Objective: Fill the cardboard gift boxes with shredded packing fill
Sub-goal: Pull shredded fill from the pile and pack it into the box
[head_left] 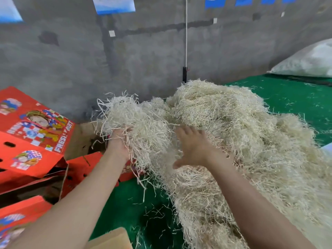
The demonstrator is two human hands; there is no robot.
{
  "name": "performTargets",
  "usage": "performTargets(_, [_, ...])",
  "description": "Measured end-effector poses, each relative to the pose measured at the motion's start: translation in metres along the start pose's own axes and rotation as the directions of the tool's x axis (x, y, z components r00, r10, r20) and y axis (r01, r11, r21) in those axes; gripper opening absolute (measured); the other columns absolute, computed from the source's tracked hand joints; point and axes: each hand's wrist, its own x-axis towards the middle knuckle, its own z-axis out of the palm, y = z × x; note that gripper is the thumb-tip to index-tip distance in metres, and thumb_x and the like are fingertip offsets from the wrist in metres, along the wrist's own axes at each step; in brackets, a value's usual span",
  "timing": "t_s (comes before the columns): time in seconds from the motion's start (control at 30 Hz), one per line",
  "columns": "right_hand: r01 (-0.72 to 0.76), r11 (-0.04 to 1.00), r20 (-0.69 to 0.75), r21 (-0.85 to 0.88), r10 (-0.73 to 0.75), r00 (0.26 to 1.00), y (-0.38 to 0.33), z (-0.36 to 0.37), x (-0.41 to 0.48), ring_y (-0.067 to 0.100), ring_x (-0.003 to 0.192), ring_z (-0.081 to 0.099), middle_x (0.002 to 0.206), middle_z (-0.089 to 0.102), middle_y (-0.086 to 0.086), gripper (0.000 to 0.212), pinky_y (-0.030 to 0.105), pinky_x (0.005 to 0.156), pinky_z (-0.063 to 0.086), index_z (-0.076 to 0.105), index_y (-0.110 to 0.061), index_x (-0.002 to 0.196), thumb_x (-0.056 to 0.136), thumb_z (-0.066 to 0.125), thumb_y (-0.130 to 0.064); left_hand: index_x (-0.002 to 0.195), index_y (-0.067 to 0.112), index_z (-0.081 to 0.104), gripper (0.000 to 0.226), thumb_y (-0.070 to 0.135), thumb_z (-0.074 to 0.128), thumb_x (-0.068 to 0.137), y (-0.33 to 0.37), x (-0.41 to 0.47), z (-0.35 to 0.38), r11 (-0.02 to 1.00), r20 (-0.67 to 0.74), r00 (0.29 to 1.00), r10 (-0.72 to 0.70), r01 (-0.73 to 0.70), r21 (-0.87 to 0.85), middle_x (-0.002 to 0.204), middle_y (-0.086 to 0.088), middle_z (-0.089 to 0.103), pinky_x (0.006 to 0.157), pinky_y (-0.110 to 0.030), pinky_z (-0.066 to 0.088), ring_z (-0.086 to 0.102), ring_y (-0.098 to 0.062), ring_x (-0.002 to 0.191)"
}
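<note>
A large pale heap of shredded packing fill (242, 141) covers the green mat on the right. My left hand (118, 141) grips a big clump of the fill (133, 119) from below and holds it above an open red cardboard gift box (84, 141) with a brown inside. My right hand (194, 146) lies flat with straight fingers against the side of the heap, next to the clump. The fill hides the fingertips of my left hand.
More red printed boxes (30, 133) stand at the left, another (16, 220) near the bottom left corner. A brown cardboard edge (111, 238) shows at the bottom. A grey concrete wall (143, 60) rises behind. A white sack (309, 62) lies at the far right.
</note>
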Motion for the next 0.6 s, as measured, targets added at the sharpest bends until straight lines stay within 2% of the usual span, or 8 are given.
performTargets(0.1, [0.021, 0.974, 0.155, 0.226, -0.057, 0.986, -0.028, 0.039, 0.01, 0.026, 0.143, 0.005, 0.153, 0.018, 0.008, 0.119, 0.056, 0.113, -0.006, -0.008, -0.02, 0.148, 0.067, 0.074, -0.05, 0.075, 0.011, 0.068, 0.027, 0.027, 0.053, 0.092, 0.008, -0.012, -0.002, 0.999, -0.019, 1.0, 0.013, -0.012, 0.038, 0.067, 0.001, 0.064, 0.061, -0.037, 0.052, 0.067, -0.021, 0.07])
performTargets(0.17, [-0.059, 0.958, 0.157, 0.281, 0.015, 0.988, -0.027, 0.066, 0.01, 0.027, 0.128, 0.042, 0.132, 0.051, 0.01, 0.081, 0.053, 0.112, 0.022, 0.022, -0.012, 0.145, 0.081, 0.068, -0.028, 0.074, 0.01, 0.069, 0.021, 0.03, 0.074, 0.077, 0.013, -0.01, -0.015, 0.992, -0.018, 0.998, -0.067, 0.068, 0.106, 0.066, 0.0, 0.062, 0.057, -0.037, 0.053, 0.066, -0.024, 0.064])
performTargets(0.27, [-0.182, 0.927, 0.052, 0.326, 0.175, 0.983, -0.001, 0.073, 0.011, 0.016, 0.08, 0.062, 0.116, 0.062, 0.009, 0.028, 0.025, 0.074, 0.055, 0.059, -0.003, 0.11, 0.085, 0.05, 0.002, 0.049, 0.011, 0.062, 0.053, 0.025, 0.041, 0.096, 0.017, -0.008, -0.023, 0.92, 0.073, 0.977, -0.201, 0.162, 0.357, 0.057, -0.005, 0.057, 0.056, -0.028, 0.05, 0.06, -0.009, 0.052])
performTargets(0.37, [-0.235, 0.803, -0.061, 0.548, 0.318, 0.946, 0.011, 0.053, 0.02, 0.013, 0.067, 0.052, 0.083, 0.056, -0.002, 0.023, 0.021, 0.058, 0.047, 0.058, -0.004, 0.086, 0.089, 0.038, 0.009, 0.069, 0.014, 0.058, 0.027, 0.009, 0.047, 0.093, 0.001, -0.019, -0.005, 0.383, 0.099, 0.932, -0.348, 0.045, 0.923, 0.082, -0.009, 0.06, 0.068, -0.023, 0.05, 0.056, -0.016, 0.07])
performTargets(0.43, [-0.241, 0.775, -0.127, 0.584, 0.38, 0.916, 0.016, 0.039, 0.029, 0.018, 0.07, 0.048, 0.073, 0.047, 0.0, 0.026, 0.029, 0.061, 0.043, 0.051, -0.005, 0.075, 0.094, 0.035, 0.002, 0.097, 0.015, 0.063, 0.01, 0.016, 0.056, 0.089, -0.016, -0.022, 0.007, -0.082, 0.075, 0.855, -0.512, -0.135, 0.987, 0.12, -0.01, 0.059, 0.094, -0.031, 0.044, 0.056, -0.022, 0.104])
performTargets(0.47, [-0.234, 0.816, -0.145, 0.528, 0.358, 0.922, 0.019, 0.034, 0.031, 0.019, 0.071, 0.049, 0.075, 0.049, 0.003, 0.023, 0.028, 0.061, 0.042, 0.054, -0.003, 0.078, 0.094, 0.037, 0.003, 0.112, 0.012, 0.06, 0.025, 0.02, 0.057, 0.089, -0.023, -0.021, 0.011, -0.137, 0.035, 0.818, -0.575, -0.138, 0.981, 0.132, -0.009, 0.052, 0.101, -0.037, 0.038, 0.051, -0.024, 0.118])
performTargets(0.53, [-0.201, 0.835, -0.197, 0.512, 0.341, 0.919, 0.025, 0.032, 0.027, 0.02, 0.075, 0.054, 0.079, 0.051, 0.005, 0.016, 0.019, 0.062, 0.044, 0.059, 0.0, 0.09, 0.091, 0.045, 0.006, 0.122, 0.011, 0.055, 0.031, 0.021, 0.051, 0.093, -0.024, -0.019, 0.013, -0.031, 0.022, 0.816, -0.578, -0.049, 0.998, 0.135, -0.006, 0.048, 0.101, -0.039, 0.036, 0.044, -0.023, 0.124])
performTargets(0.6, [-0.16, 0.83, -0.209, 0.534, 0.313, 0.926, 0.035, 0.04, 0.014, 0.018, 0.077, 0.056, 0.087, 0.059, 0.003, 0.02, 0.015, 0.064, 0.046, 0.059, 0.0, 0.107, 0.087, 0.055, 0.002, 0.094, 0.016, 0.066, 0.022, 0.018, 0.044, 0.096, -0.021, -0.016, 0.013, 0.365, 0.078, 0.863, -0.499, 0.127, 0.922, 0.103, -0.001, 0.06, 0.081, -0.033, 0.044, 0.055, -0.015, 0.098])
